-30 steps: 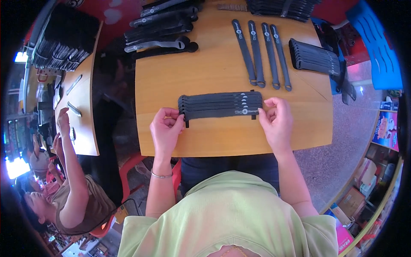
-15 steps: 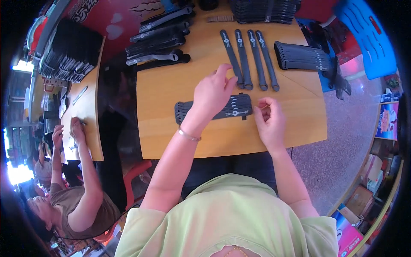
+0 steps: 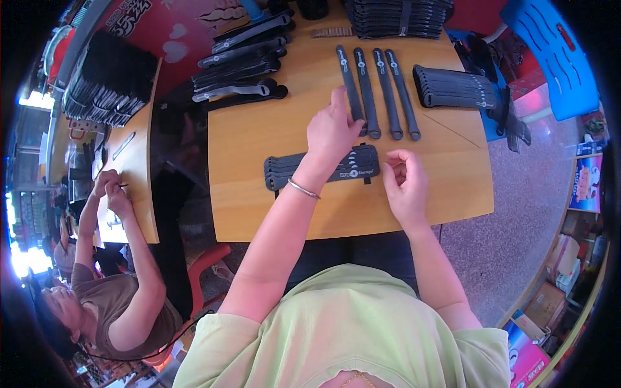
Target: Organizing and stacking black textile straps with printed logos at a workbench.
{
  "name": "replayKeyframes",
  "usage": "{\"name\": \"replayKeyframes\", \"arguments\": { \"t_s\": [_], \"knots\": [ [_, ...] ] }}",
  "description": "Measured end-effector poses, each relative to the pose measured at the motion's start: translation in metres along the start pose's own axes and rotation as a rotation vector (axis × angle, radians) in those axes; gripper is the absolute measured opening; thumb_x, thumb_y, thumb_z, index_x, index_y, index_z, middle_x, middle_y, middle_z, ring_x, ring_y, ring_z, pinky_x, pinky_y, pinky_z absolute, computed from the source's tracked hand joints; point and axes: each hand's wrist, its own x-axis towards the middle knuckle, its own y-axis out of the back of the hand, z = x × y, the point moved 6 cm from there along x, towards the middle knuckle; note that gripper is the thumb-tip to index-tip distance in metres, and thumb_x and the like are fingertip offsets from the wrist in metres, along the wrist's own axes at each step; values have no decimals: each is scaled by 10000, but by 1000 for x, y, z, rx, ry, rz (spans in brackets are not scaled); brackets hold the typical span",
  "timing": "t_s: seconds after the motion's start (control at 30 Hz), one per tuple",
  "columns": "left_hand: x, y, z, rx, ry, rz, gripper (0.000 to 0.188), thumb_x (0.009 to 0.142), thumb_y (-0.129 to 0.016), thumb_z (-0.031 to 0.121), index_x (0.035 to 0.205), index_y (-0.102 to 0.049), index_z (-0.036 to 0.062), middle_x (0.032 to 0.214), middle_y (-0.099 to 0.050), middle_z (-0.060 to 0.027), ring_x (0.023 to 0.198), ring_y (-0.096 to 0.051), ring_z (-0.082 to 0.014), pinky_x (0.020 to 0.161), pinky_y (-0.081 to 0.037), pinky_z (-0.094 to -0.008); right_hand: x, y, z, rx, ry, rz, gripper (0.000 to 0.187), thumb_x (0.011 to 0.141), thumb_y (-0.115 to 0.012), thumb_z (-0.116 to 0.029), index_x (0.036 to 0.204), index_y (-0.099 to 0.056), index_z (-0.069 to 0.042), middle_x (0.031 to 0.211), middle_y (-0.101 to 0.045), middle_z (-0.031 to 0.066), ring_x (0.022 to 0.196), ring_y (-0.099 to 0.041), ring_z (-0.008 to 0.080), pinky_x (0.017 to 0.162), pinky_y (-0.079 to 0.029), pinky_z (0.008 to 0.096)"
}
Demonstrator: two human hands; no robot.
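- A second ago both my hands were at the two ends of the overlapped row of dark straps; now my left hand has crossed over it to the loose straps.
- By my reading, the work has shifted from the row to the four single straps laid out behind it.
- My left hand is partly spread, its fingers right at the lower end of the leftmost strap; I can't tell whether it has hold of it.
- My right hand is loosely curled, thumb and fingers slightly parted, holding nothing, just beside the row's right end.
- The row lies flat near the front of the wooden table, partly hidden under my left forearm, with a dark tab poking out below its right end.
- Around it on the table: a strap bundle at the right, a thicker stack at the back, and an untidy strap pile at the back left.
- To my left, a co-worker's hands have come together over another table.
- To my right stand a blue chair and shelves of boxes.
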Motion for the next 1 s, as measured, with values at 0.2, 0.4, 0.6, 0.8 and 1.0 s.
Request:
{"name": "replayKeyframes", "arguments": {
  "t_s": [0.2, 0.4, 0.6, 0.8, 1.0],
  "knots": [
    [1, -3, -1, 149, -33, 99, 675, 729, -760, 254, 1280, -418, 65, 787, -626, -86, 763, -646, -282, 624, -509, -394, -1, 0, 0, 3, 1, -3, 192, 820, -615, 42, 994, -556, -17, 849, -583, 69, 638, -572, 114, 551, -464, 238],
    [7, 15, -24, 66, 38, 48, 529, 710, -770, 206, 1154, -518, 71, 854, -655, -98, 826, -648, -294, 686, -518, -402, -1, 0, -3, -30, 32, 1, 184, 819, -615, 42, 986, -563, -16, 852, -585, 65, 639, -572, 113, 550, -463, 236],
    [2, 17, -34, -41, 82, 28, 387, 708, -767, 196, 1034, -597, 76, 776, -659, -69, 781, -648, -263, 659, -507, -384, 0, -3, -2, -6, 29, -9, 186, 820, -614, 41, 991, -574, -22, 874, -586, 69, 626, -570, 110, 538, -461, 232],
    [-4, 18, -33, -42, 94, 55, 323, 708, -767, 197, 960, -608, 74, 762, -662, -66, 753, -650, -261, 654, -509, -374, 21, -20, -34, -266, 290, -97, 298, 780, -635, 19, 1072, -593, -21, 1046, -583, 93, 866, -592, 247, 748, -501, 339],
    [-6, 16, -37, -90, 100, 43, 280, 706, -764, 194, 910, -625, 63, 757, -668, -72, 748, -653, -265, 656, -514, -375, 55, -52, -45, -643, 520, -231, 359, 776, -639, -79, 1124, -594, -1, 1198, -584, 105, 1142, -496, 252, 931, -411, 390]
  ]
}}
